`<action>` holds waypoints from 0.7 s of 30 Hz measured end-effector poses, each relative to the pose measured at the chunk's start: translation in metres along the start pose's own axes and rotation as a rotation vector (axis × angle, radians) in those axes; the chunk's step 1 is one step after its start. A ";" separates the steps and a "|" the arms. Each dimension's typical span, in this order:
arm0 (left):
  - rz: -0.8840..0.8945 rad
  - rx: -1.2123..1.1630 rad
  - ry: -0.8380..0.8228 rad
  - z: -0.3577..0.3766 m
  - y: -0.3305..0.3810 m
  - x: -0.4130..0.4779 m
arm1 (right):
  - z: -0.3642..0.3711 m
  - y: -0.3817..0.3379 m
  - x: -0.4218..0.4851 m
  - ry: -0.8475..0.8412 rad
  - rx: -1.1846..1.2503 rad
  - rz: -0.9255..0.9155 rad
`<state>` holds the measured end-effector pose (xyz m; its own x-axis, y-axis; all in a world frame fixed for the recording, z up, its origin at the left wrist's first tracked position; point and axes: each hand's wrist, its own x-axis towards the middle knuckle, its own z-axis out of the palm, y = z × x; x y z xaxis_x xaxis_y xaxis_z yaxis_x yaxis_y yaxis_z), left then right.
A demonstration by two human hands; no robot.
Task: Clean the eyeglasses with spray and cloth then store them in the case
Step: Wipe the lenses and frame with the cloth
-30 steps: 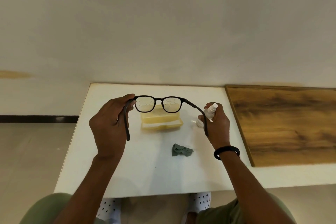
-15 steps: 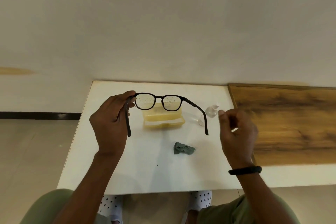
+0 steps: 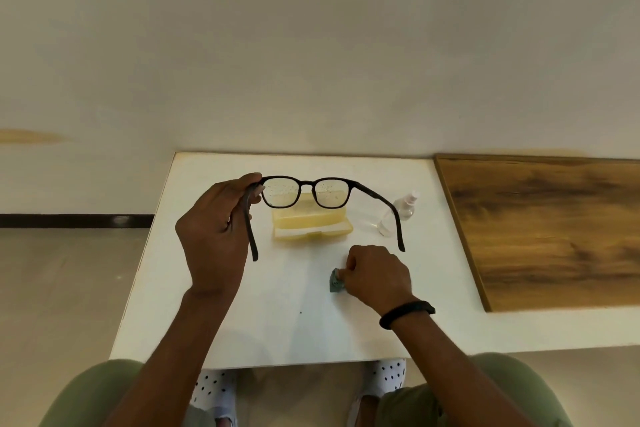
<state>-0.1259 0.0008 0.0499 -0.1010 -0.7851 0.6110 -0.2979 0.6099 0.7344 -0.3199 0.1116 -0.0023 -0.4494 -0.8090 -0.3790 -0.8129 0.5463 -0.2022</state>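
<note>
My left hand (image 3: 214,236) holds the black-framed eyeglasses (image 3: 306,184) by the left hinge, arms unfolded, above the white table (image 3: 263,322). Droplets speckle both lenses. My right hand (image 3: 375,274) is down on the table with its fingers closed on the small grey-green cloth (image 3: 335,282), which is mostly hidden under the hand. The open yellow case (image 3: 313,225) sits on the table behind the glasses. The clear spray bottle (image 3: 398,211) lies on its side to the right of the case, partly crossed by the right arm of the glasses.
A dark wooden board (image 3: 540,229) lies on the right part of the table. The wall runs close behind the table's far edge. My knees and patterned footwear show below the near edge.
My right hand let go of the spray bottle, which now lies on the table, moved down and left, and closed on the cloth. My left hand kept the glasses nearly still.
</note>
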 end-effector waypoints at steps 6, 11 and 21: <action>0.018 -0.035 -0.005 -0.003 0.004 0.001 | -0.002 -0.004 -0.009 -0.039 -0.004 -0.040; 0.010 -0.037 -0.002 -0.002 0.000 0.001 | 0.001 -0.004 -0.013 -0.042 -0.073 -0.110; -0.016 -0.033 0.004 -0.002 -0.005 0.002 | -0.029 -0.005 -0.021 -0.026 0.652 -0.107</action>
<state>-0.1229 -0.0033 0.0476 -0.0923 -0.7946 0.6001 -0.2680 0.6002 0.7536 -0.3175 0.1199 0.0332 -0.3631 -0.8649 -0.3466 -0.4580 0.4897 -0.7419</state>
